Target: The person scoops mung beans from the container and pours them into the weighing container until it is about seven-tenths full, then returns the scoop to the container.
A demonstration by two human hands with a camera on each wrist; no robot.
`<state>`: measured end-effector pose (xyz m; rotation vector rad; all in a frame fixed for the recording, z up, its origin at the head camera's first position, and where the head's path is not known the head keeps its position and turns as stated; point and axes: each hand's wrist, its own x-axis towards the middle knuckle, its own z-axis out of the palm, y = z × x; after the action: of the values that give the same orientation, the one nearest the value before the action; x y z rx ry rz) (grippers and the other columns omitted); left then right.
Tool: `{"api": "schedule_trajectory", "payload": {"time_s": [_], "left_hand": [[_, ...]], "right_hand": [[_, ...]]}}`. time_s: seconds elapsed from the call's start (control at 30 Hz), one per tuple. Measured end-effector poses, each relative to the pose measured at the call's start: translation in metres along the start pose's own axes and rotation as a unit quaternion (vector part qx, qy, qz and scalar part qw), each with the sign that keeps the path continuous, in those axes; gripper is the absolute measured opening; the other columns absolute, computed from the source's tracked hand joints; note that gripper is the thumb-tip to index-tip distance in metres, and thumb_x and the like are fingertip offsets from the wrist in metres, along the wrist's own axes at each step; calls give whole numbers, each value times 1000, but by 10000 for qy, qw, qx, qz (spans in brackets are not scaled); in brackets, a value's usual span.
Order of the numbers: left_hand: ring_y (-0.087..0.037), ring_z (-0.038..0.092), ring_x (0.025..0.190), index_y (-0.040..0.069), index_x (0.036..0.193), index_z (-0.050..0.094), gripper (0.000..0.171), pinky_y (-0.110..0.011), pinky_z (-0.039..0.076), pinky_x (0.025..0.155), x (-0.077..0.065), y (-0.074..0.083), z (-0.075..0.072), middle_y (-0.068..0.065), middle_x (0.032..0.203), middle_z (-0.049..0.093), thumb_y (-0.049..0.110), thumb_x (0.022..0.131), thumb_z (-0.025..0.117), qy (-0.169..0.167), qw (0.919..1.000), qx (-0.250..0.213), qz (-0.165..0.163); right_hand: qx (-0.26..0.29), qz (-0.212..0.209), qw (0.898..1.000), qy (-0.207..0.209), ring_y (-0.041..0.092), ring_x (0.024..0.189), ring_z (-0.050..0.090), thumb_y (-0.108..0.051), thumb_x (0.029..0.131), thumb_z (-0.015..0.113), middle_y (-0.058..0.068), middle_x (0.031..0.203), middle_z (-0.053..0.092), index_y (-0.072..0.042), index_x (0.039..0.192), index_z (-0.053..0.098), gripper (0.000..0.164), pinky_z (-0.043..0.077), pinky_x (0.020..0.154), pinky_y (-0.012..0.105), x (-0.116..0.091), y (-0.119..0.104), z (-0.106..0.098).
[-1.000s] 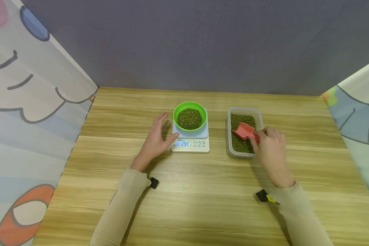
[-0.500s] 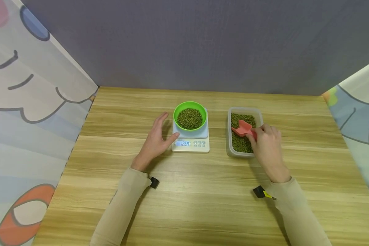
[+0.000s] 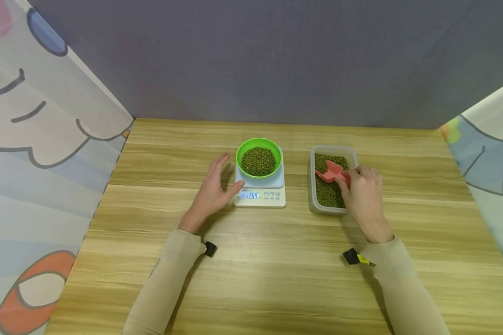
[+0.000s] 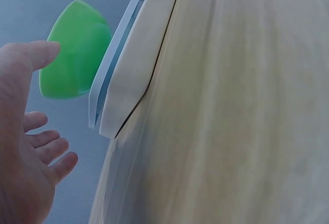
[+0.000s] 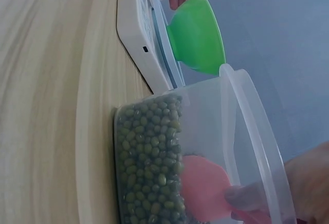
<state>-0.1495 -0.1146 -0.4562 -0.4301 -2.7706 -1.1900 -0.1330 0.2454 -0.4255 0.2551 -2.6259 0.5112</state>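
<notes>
My right hand point(image 3: 363, 197) pinches the handle of a pink scoop point(image 3: 332, 172), whose bowl lies at the surface of the mung beans point(image 3: 329, 194) in a clear plastic container point(image 3: 311, 186). Through the container's wall, the right wrist view shows the scoop point(image 5: 205, 188) against the beans point(image 5: 149, 157). My left hand point(image 3: 209, 193) is spread beside a white kitchen scale point(image 3: 260, 197), thumb by its left edge, holding nothing. A green bowl point(image 3: 258, 140) with mung beans point(image 3: 258, 162) stands on the scale, and the display reads 126.4.
The wood-grain table point(image 3: 255, 270) ends at a grey back panel point(image 3: 276, 65). Patterned curtains point(image 3: 46, 139) hang at both sides. A black wrist camera point(image 3: 210, 249) sticks out from the left sleeve, another black camera point(image 3: 351, 256) from the right.
My right hand has shifted slightly left and away from me with the scoop, whose bowl has tilted in the beans. The left hand, the bowl and the 126.4 reading stay the same.
</notes>
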Motion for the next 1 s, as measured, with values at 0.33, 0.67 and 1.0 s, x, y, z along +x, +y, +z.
{"api": "schedule_trajectory", "payload": {"time_s": [0.33, 0.67, 1.0], "left_hand": [[-25, 22, 138, 6, 150, 22, 90, -54, 27, 109, 0, 1, -1, -10, 155, 22, 55, 84, 58, -46, 9999, 22, -94], [-24, 21, 139, 7, 150, 22, 89, -54, 26, 110, 0, 0, 0, -8, 156, 21, 56, 85, 57, -62, 9999, 27, -103], [-25, 21, 139, 7, 150, 22, 89, -55, 26, 109, 0, 0, 0, -8, 156, 20, 56, 85, 58, -66, 10000, 30, -61]], "right_hand": [[369, 81, 9991, 168, 34, 71, 47, -10, 76, 75, 20, 72, 57, 10, 85, 70, 23, 36, 68, 50, 0, 4, 1], [563, 94, 9980, 284, 35, 73, 47, -10, 76, 75, 20, 74, 57, 9, 88, 70, 23, 34, 71, 52, -5, 6, -5], [608, 90, 9975, 336, 34, 72, 45, -8, 75, 75, 19, 73, 55, 9, 89, 70, 22, 33, 69, 49, -11, 7, -7]]}}
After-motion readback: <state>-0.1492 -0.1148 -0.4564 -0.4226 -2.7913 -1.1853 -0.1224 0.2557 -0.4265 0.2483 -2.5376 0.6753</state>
